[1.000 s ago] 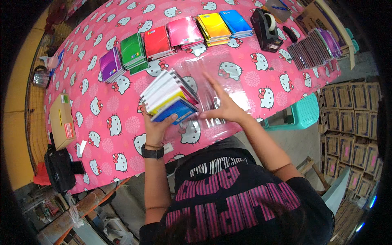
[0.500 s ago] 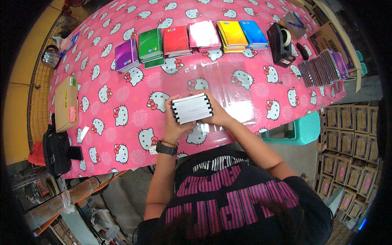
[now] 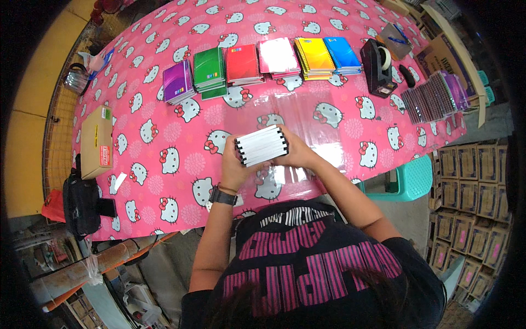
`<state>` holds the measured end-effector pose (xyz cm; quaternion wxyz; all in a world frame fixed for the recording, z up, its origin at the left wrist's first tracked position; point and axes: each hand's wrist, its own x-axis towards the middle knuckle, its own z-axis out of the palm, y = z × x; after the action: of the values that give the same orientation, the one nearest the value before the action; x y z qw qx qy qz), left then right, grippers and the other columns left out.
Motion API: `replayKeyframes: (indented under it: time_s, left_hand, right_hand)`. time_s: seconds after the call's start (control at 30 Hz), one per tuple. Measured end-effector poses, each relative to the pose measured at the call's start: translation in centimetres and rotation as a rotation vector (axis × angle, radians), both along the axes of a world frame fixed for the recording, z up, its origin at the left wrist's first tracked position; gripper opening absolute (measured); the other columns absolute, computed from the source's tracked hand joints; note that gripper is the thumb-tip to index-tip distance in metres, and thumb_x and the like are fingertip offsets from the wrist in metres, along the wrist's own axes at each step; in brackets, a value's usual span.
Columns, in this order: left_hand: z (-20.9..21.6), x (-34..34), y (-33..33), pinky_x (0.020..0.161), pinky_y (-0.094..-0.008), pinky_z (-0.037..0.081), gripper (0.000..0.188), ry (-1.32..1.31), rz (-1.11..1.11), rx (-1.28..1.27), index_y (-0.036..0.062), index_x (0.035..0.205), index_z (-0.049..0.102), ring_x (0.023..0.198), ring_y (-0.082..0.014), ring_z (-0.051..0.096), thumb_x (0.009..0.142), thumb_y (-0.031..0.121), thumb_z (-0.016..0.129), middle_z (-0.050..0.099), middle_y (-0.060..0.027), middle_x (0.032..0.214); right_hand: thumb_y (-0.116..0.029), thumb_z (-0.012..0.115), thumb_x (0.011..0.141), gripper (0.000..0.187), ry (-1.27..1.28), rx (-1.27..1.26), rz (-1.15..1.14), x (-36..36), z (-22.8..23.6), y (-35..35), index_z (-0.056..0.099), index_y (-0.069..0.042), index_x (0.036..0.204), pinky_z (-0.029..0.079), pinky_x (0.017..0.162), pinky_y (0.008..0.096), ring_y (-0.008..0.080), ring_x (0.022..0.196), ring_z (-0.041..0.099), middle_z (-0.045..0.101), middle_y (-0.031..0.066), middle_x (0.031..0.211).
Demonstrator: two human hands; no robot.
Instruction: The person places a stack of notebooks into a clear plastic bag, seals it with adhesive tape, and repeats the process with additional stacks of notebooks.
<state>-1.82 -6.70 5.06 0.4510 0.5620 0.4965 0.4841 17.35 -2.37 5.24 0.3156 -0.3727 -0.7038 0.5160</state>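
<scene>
Between both hands I hold a stack of spiral notebooks (image 3: pixel 262 146), its white page edges facing up and black coils showing at both sides. My left hand (image 3: pixel 234 164) is closed around the left end, and my right hand (image 3: pixel 297 151) grips the right end. The stack is above a clear plastic sheet (image 3: pixel 312 129) on the table. Beyond it stands a row of notebook piles: purple (image 3: pixel 177 82), green (image 3: pixel 209 68), red (image 3: pixel 243 63), pink-and-white (image 3: pixel 278 56), yellow (image 3: pixel 314 55) and blue (image 3: pixel 342 54).
A black tape dispenser (image 3: pixel 378 71) stands right of the row, near a stack of coil-bound notebooks (image 3: pixel 430 101). At the left are a cardboard box (image 3: pixel 97 142) and a black bag (image 3: pixel 81 205). A green stool (image 3: pixel 413 178) and stacked cartons (image 3: pixel 471 192) are beyond the table's right edge.
The view has shifted slightly, so the table's things appear a little lower and further right. Both hands still hold the notebook stack, with hardly any change in grip.
</scene>
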Motion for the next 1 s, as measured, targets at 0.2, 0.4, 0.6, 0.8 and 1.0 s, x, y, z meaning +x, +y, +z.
replayKeyframes:
  time_s: [0.2,0.4,0.6,0.8,1.0]
  left_hand:
    - [0.4,0.5,0.7,0.081,-0.0308,0.050,0.065,-0.041,0.011,0.023,0.0014,0.110,0.044,0.091,-0.0162,0.059,0.060,0.008,0.084,0.058,-0.0083,0.101]
    - [-0.1,-0.3,4.7,0.076,-0.0297,0.051,0.051,-0.357,-0.025,-0.385,-0.0029,0.108,0.055,0.088,-0.0180,0.062,0.072,0.027,0.077,0.063,-0.0110,0.099]
    - [-4.2,-0.7,7.1,0.071,-0.0288,0.050,0.050,0.096,0.123,-0.526,-0.0034,0.092,0.064,0.078,-0.0166,0.064,0.071,0.041,0.075,0.067,-0.0120,0.088]
    - [-2.6,-0.7,6.1,0.070,-0.0283,0.049,0.059,0.199,0.113,-0.487,-0.0027,0.088,0.066,0.076,-0.0171,0.065,0.066,0.052,0.075,0.068,-0.0120,0.083]
    - [-2.9,-1.5,6.3,0.073,-0.0296,0.048,0.061,0.244,0.073,-0.494,-0.0014,0.090,0.067,0.078,-0.0193,0.064,0.069,0.055,0.070,0.068,-0.0122,0.085]
  right_hand:
    - [-0.013,0.081,0.058,0.083,0.036,-0.139,0.067,0.6,0.3,0.4,0.037,-0.003,0.128,0.038,0.096,0.0353,0.0243,0.113,0.049,0.053,0.0159,0.118]
    - [-0.033,0.071,0.072,0.050,-0.554,0.279,-0.194,6.4,1.0,5.3,0.057,-0.013,0.116,0.029,0.099,0.0475,0.0334,0.118,0.041,0.052,0.0137,0.119]
    - [-0.020,0.065,0.073,0.010,-0.847,0.682,-0.560,6.3,-3.9,5.6,0.069,-0.011,0.077,0.033,0.089,0.0494,0.0268,0.103,0.048,0.057,0.0055,0.090]
    - [-0.014,0.062,0.071,0.006,-0.779,0.725,-0.580,6.4,-4.0,5.5,0.066,-0.009,0.073,0.033,0.087,0.0459,0.0269,0.098,0.049,0.055,0.0068,0.085]
    - [-0.009,0.063,0.068,0.008,-0.800,0.599,-0.597,5.7,-3.6,5.8,0.064,-0.008,0.076,0.037,0.085,0.0414,0.0264,0.093,0.052,0.056,0.0086,0.086]
